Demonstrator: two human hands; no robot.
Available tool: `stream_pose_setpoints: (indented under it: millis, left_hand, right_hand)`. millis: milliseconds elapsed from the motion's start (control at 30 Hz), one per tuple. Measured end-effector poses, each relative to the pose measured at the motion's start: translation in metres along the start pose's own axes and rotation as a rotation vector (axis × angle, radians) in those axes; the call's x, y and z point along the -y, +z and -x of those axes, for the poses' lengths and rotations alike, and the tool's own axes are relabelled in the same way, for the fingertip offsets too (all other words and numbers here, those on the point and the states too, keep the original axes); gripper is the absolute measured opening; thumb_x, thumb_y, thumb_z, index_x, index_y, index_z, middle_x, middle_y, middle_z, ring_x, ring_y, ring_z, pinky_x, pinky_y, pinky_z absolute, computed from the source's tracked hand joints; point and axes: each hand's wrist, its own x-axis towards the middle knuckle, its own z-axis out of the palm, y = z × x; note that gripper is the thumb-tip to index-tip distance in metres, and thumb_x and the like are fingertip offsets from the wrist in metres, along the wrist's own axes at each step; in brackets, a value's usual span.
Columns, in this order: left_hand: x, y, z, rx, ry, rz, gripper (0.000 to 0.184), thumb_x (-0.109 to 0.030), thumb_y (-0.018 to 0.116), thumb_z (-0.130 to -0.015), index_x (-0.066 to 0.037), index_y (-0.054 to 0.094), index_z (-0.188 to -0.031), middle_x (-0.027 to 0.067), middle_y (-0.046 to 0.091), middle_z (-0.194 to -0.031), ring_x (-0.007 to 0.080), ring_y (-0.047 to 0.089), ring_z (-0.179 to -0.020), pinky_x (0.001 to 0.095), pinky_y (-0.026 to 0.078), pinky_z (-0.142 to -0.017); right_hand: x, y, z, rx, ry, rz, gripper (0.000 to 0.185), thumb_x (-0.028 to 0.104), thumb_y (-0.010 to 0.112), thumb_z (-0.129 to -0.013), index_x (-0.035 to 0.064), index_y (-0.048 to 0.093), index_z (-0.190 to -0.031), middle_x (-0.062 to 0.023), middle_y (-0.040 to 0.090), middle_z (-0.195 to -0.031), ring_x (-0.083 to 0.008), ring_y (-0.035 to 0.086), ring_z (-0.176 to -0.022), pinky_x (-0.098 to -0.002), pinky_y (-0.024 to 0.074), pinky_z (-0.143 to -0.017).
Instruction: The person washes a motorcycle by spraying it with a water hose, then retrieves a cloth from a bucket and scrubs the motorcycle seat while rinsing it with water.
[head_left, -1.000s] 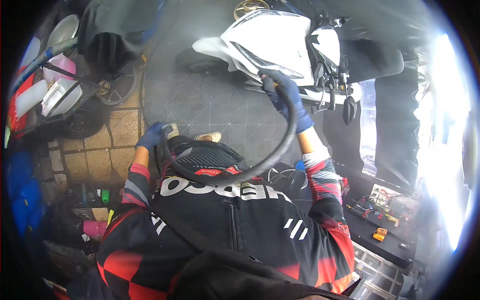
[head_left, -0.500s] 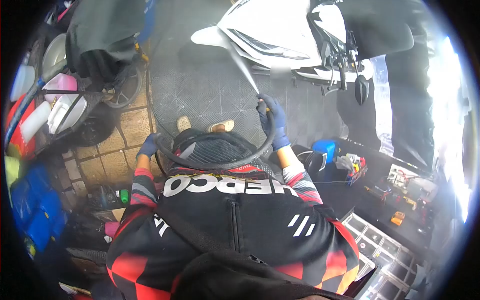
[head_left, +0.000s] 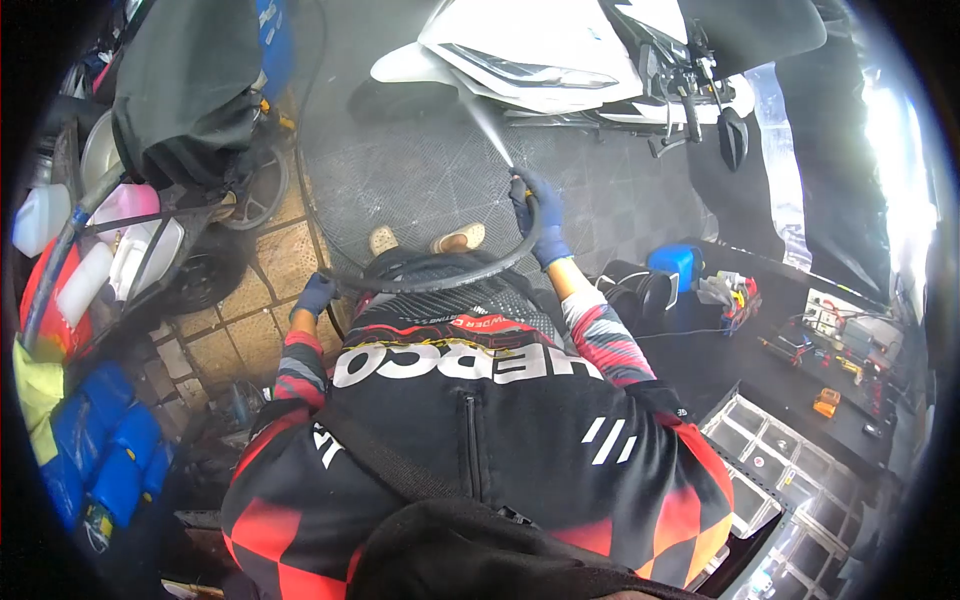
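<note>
A black hose (head_left: 440, 284) bends in a wide curve across my front. My right hand (head_left: 545, 222), in a dark blue glove, is closed around its spraying end, and a white jet of water (head_left: 488, 130) shoots forward from there. The jet reaches toward the underside of a white motorcycle (head_left: 540, 45) ahead of me, where mist blurs the spot it hits. On the other side, my left hand (head_left: 316, 294), gloved too, grips the hose lower down near my hip. Most of the nozzle is hidden by my right fingers.
On the left, a rack carries a pink-tinted jug (head_left: 125, 203) and white containers, near a dark draped cover (head_left: 185, 90). Blue jugs (head_left: 120, 450) stand lower left. At right, a black bench (head_left: 690, 350) holds a blue container (head_left: 672, 265), tools and a compartment case (head_left: 770, 450).
The motorcycle sits slightly higher in view and the bench shows more, as my head view shifts. Both hands keep hold of the hose, and the water keeps spraying.
</note>
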Motion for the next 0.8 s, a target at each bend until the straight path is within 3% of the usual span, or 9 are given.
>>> stream_pose_setpoints:
  millis: [233,300,333,400,433,500,667,733,800]
  left_hand:
    - [-0.012,-0.012,0.048,-0.061,0.353,-0.499,0.027,-0.027,0.054,-0.093,-0.004,0.062,-0.105,0.0126,0.069,-0.090,0.0246,0.067,-0.082,0.0373,0.051,-0.071]
    - [-0.021,-0.014,0.063,-0.050,-0.230,0.106,0.028,-0.025,0.059,-0.090,-0.003,0.063,-0.107,0.0118,0.070,-0.092,0.0236,0.067,-0.081,0.0369,0.051,-0.071]
    - [-0.005,-0.016,0.066,-0.056,-0.238,0.106,0.028,-0.025,0.059,-0.090,-0.003,0.063,-0.107,0.0118,0.070,-0.092,0.0236,0.067,-0.081,0.0369,0.051,-0.071]
    - [0.010,-0.018,0.073,-0.110,0.115,-0.095,0.032,-0.026,0.064,-0.090,-0.001,0.061,-0.108,0.0127,0.069,-0.093,0.0221,0.068,-0.074,0.0361,0.051,-0.065]
    - [0.010,-0.017,0.078,-0.113,0.111,-0.092,0.032,-0.026,0.064,-0.090,-0.001,0.061,-0.108,0.0127,0.069,-0.093,0.0221,0.068,-0.074,0.0361,0.051,-0.065]
    - [0.006,-0.014,0.087,-0.220,-0.256,0.228,0.037,-0.028,0.066,-0.090,0.002,0.060,-0.110,0.0136,0.069,-0.093,0.0211,0.069,-0.070,0.0362,0.051,-0.062]
    - [0.008,-0.007,0.083,-0.268,-0.230,0.294,0.040,-0.032,0.062,-0.091,0.001,0.061,-0.113,0.0134,0.069,-0.092,0.0224,0.069,-0.071,0.0362,0.051,-0.064]
    - [-0.005,-0.009,0.080,-0.174,-0.233,0.275,0.035,-0.031,0.058,-0.091,-0.001,0.064,-0.108,0.0132,0.069,-0.092,0.0232,0.070,-0.070,0.0380,0.051,-0.065]
    - [-0.014,-0.003,0.078,-0.187,-0.252,0.272,0.034,-0.031,0.055,-0.090,-0.002,0.066,-0.102,0.0143,0.068,-0.088,0.0247,0.070,-0.070,0.0396,0.051,-0.067]
  right_hand:
    - [0.005,0.067,-0.026,-0.019,-0.247,0.018,0.021,0.022,0.059,-0.094,0.0089,0.068,-0.108,-0.0137,0.068,-0.086,-0.0298,0.065,-0.081,-0.0389,0.0507,-0.074]
    - [0.005,0.081,-0.031,0.030,-0.234,-0.010,0.021,0.022,0.059,-0.094,0.0094,0.068,-0.108,-0.0139,0.069,-0.086,-0.0302,0.065,-0.081,-0.0390,0.0506,-0.074]
    - [0.007,0.088,-0.032,0.071,-0.221,-0.029,0.021,0.022,0.059,-0.094,0.0098,0.068,-0.107,-0.0141,0.069,-0.087,-0.0305,0.065,-0.081,-0.0391,0.0505,-0.073]
    - [0.010,0.098,-0.039,0.115,-0.237,-0.042,0.020,0.023,0.059,-0.094,0.0101,0.068,-0.107,-0.0143,0.069,-0.088,-0.0310,0.065,-0.081,-0.0392,0.0505,-0.073]
    - [0.011,0.103,-0.041,0.153,-0.252,-0.045,0.020,0.023,0.059,-0.094,0.0103,0.068,-0.106,-0.0145,0.069,-0.089,-0.0315,0.065,-0.081,-0.0393,0.0505,-0.073]
    - [0.010,0.111,-0.044,0.143,-0.270,-0.025,0.021,0.022,0.060,-0.092,0.0105,0.067,-0.108,-0.0147,0.068,-0.085,-0.0323,0.065,-0.080,-0.0397,0.0504,-0.072]
    - [-0.021,0.096,-0.059,0.405,-0.103,-0.205,0.028,0.018,0.061,-0.087,0.0139,0.063,-0.115,-0.0159,0.063,-0.081,-0.0355,0.063,-0.079,-0.0417,0.0504,-0.070]
    - [-0.011,0.068,-0.059,0.270,-0.269,0.210,0.033,0.015,0.060,-0.085,0.0181,0.061,-0.118,-0.0156,0.060,-0.083,-0.0354,0.063,-0.079,-0.0424,0.0509,-0.070]
    - [-0.010,0.054,-0.060,0.244,-0.322,0.280,0.031,0.014,0.058,-0.086,0.0206,0.062,-0.117,-0.0151,0.061,-0.090,-0.0342,0.064,-0.079,-0.0417,0.0514,-0.070]
